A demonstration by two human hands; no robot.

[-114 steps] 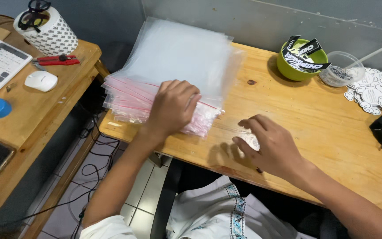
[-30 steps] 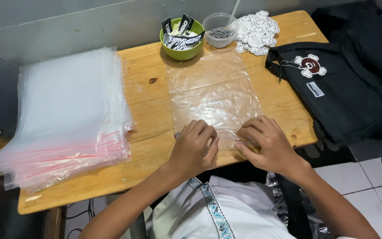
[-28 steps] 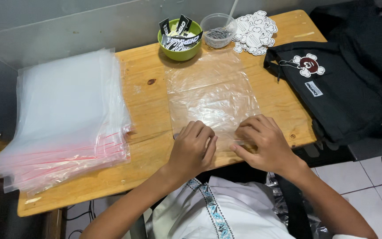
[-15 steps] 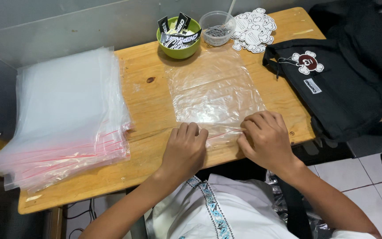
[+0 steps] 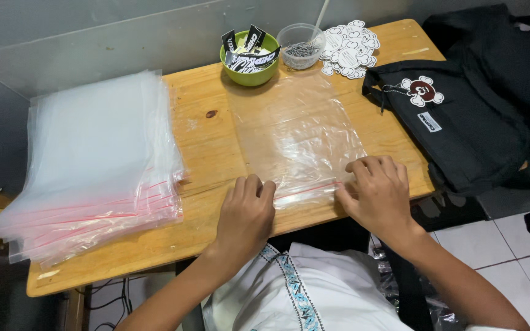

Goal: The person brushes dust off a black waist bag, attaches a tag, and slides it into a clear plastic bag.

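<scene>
A single clear zip bag lies flat on the wooden table, its red-lined opening at the near edge. My left hand presses fingertips on the bag's near left corner. My right hand rests palm down on the near right corner. Both hands lie flat on the bag's zip strip without gripping it. A thick stack of the same clear bags sits at the table's left end, about a hand's width from my left hand.
A green bowl with black-and-white cards, a clear cup of small dark items and a pile of white cut-out stickers stand along the back edge. A black bag lies at the table's right end.
My view turned from the left desk to this table. A single bag now lies before me, and my hands have spread apart along its near edge.
</scene>
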